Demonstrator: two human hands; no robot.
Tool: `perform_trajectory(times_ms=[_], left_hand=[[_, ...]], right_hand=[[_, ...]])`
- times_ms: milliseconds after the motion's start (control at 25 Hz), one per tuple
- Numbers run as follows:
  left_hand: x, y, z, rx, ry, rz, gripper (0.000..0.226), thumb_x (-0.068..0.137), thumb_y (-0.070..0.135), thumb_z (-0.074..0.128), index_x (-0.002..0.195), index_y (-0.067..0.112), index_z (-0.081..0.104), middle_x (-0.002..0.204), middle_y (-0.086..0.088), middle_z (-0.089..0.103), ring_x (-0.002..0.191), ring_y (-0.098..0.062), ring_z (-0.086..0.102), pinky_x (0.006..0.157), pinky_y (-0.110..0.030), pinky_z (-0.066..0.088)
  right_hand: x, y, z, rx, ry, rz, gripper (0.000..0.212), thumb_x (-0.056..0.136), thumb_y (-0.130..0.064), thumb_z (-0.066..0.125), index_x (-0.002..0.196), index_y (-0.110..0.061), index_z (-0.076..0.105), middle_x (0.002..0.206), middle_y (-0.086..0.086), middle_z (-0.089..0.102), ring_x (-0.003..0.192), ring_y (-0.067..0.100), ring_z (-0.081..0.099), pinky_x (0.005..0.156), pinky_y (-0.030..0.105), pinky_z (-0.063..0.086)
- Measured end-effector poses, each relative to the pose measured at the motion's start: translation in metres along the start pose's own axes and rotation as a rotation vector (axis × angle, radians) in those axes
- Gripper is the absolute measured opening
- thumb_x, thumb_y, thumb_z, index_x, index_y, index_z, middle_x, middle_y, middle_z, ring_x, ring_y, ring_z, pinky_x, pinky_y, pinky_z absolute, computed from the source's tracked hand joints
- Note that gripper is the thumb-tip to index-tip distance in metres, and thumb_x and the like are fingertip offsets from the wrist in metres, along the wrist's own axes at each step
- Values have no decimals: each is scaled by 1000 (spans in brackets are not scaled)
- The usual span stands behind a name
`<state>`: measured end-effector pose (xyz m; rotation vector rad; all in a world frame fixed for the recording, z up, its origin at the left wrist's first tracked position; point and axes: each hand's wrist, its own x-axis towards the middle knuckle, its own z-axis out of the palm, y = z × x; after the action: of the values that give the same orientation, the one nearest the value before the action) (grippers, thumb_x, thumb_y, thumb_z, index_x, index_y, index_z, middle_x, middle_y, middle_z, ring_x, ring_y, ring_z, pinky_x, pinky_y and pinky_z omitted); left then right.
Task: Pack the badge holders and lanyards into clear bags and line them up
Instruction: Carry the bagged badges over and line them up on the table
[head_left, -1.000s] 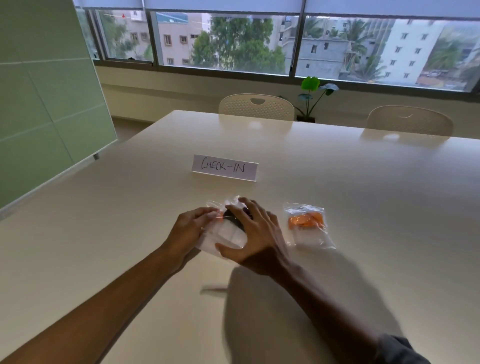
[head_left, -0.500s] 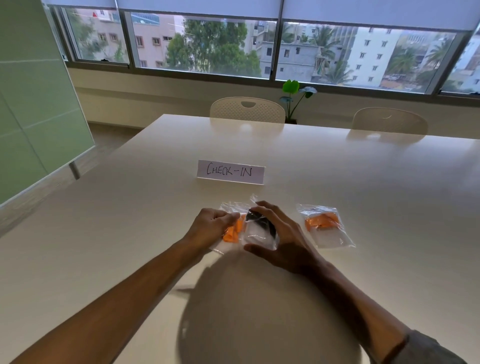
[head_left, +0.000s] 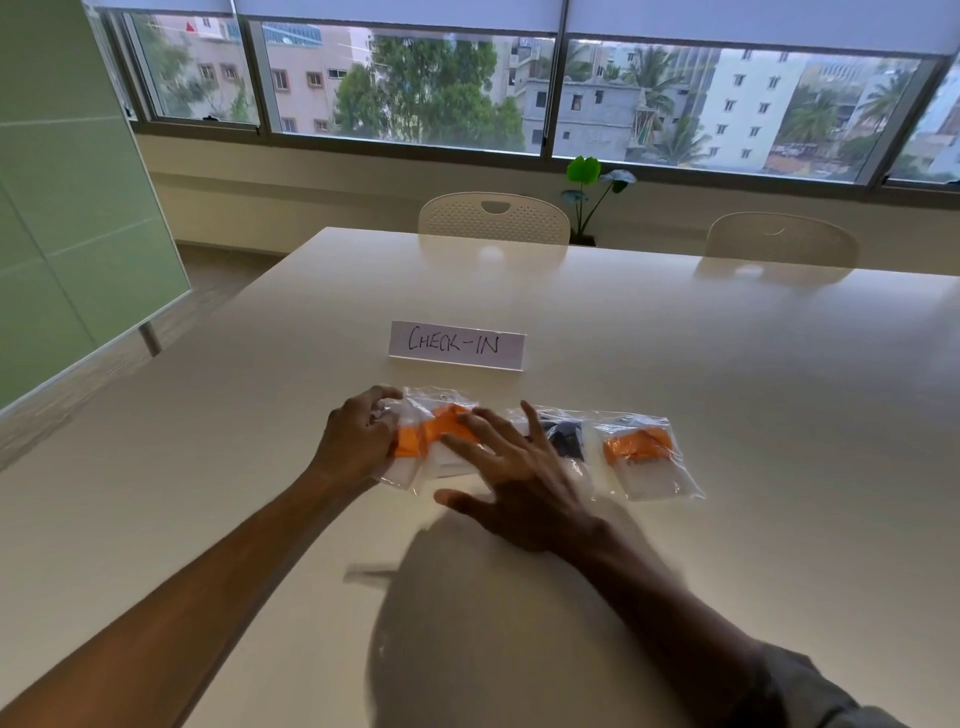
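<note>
Three clear bags lie in a row on the table, in front of the CHECK-IN sign. The left bag (head_left: 434, 431) holds an orange lanyard, the middle bag (head_left: 563, 441) a black one, the right bag (head_left: 644, 457) an orange one with a white badge holder. My left hand (head_left: 358, 441) grips the left bag's left edge with curled fingers. My right hand (head_left: 514, 475) lies flat with fingers spread across the left and middle bags, hiding part of both.
The white CHECK-IN sign (head_left: 457, 345) stands just behind the bags. Two pale chairs (head_left: 493, 218) sit at the table's far edge (head_left: 649, 254), with a small plant (head_left: 592, 192) by the window. A green glass panel (head_left: 78, 234) stands on the left.
The black-lanyard bag has moved right and now lies beside the right orange bag. My right hand has opened flat over the bags. My left hand stays on the left orange bag.
</note>
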<state>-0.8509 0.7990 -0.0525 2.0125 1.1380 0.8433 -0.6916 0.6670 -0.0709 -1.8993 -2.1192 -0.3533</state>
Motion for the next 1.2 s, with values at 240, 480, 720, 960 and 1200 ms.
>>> perform_trajectory(times_ms=[240,480,720,960,1200], left_hand=[[10,-40,-23,334,193,3,23,89,18,53,107,22,67,119,-15,61,113,-36,54,90,-41,43],[-17,-30,-5,811,234,416,47,86,54,50,127,33,51,144,-11,39,136,-31,29,104,-53,24],[-11,-26,26,818,-151,429,65,83,69,13,143,47,25,157,0,23,146,-24,8,113,-56,-2],[-4,-45,16,807,-102,430,62,85,66,17,142,45,32,151,0,36,142,-24,21,111,-58,11],[-5,-45,17,743,-118,411,64,83,67,17,142,45,31,152,3,34,143,-22,20,112,-57,8]], right_hand=[[6,-1,3,14,-66,107,66,87,-71,22,141,-36,35,157,-4,26,146,16,19,118,52,-4],[-23,17,-12,-176,236,408,39,83,-46,47,107,-22,66,124,1,63,118,19,54,113,47,23],[-19,33,1,-26,49,393,47,91,-47,38,132,-26,48,146,-1,44,138,19,33,113,45,25],[-70,71,-20,-122,30,631,70,86,-73,19,141,-32,33,154,1,29,144,21,21,115,55,13],[-89,93,-22,54,-154,680,69,82,-67,23,144,-37,18,160,-4,5,148,20,-1,113,58,19]])
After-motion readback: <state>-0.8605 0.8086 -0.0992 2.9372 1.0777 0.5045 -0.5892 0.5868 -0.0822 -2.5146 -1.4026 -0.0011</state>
